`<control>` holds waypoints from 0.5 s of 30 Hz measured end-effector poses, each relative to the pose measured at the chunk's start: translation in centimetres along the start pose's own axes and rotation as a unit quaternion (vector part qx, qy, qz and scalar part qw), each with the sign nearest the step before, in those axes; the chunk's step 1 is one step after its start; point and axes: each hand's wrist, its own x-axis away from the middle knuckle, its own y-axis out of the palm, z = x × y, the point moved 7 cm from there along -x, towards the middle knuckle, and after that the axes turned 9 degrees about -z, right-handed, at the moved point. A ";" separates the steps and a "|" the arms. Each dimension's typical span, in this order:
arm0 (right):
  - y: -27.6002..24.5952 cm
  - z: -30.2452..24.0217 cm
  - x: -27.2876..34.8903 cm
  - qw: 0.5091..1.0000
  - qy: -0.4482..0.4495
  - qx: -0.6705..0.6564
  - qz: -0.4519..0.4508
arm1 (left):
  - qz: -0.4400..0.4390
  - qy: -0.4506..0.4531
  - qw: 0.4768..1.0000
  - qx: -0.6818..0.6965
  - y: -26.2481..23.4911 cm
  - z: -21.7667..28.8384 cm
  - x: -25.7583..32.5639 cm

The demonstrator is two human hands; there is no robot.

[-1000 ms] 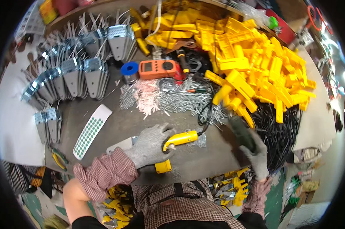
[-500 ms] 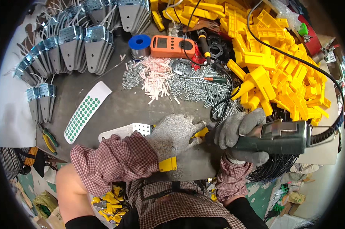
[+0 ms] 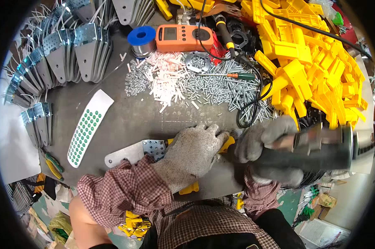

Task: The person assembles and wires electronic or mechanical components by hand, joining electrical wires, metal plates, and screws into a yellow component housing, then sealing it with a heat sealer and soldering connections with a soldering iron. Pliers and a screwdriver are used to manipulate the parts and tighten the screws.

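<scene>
My left hand (image 3: pixel 191 155), in a grey knit glove, lies over a yellow plastic part (image 3: pixel 227 145) on the table and grips it. Most of that part is under my palm; pieces of it show past my fingers and below the wrist. From its left side sticks out a metal plate (image 3: pixel 127 154) with a perforated end. Just to the right, my gloved right hand (image 3: pixel 264 145) is wrapped round a dark corded power tool (image 3: pixel 316 155), probably an electric screwdriver. Motion smears the tool, and its tip is hidden behind my fingers.
Loose screws (image 3: pixel 220 89), pale sleeves (image 3: pixel 166 79) and nuts (image 3: pixel 137 79) lie ahead, behind them an orange meter (image 3: pixel 183 38) and solder spool (image 3: pixel 142 40). Yellow housings (image 3: pixel 320 70) heap at right. Metal brackets (image 3: pixel 90 58), a sticker sheet (image 3: pixel 88 133) and pliers (image 3: pixel 53 166) are left.
My right hand has moved a little to the right with the power tool, away from my left hand. The left hand stays on the yellow part. The whole view has shifted slightly.
</scene>
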 end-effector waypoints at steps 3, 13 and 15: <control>-1.3 -2.4 0.1 0.984 -0.176 0.018 -0.006 | 0.080 0.050 0.995 0.012 -0.3 -0.4 -0.3; -1.3 1.7 -1.1 0.962 -0.083 -0.065 -0.251 | 0.068 0.001 0.998 0.008 -1.0 0.1 -0.5; -1.2 2.4 -0.9 0.968 -0.075 -0.082 -0.224 | 0.019 0.005 1.000 0.005 0.2 -0.7 -0.5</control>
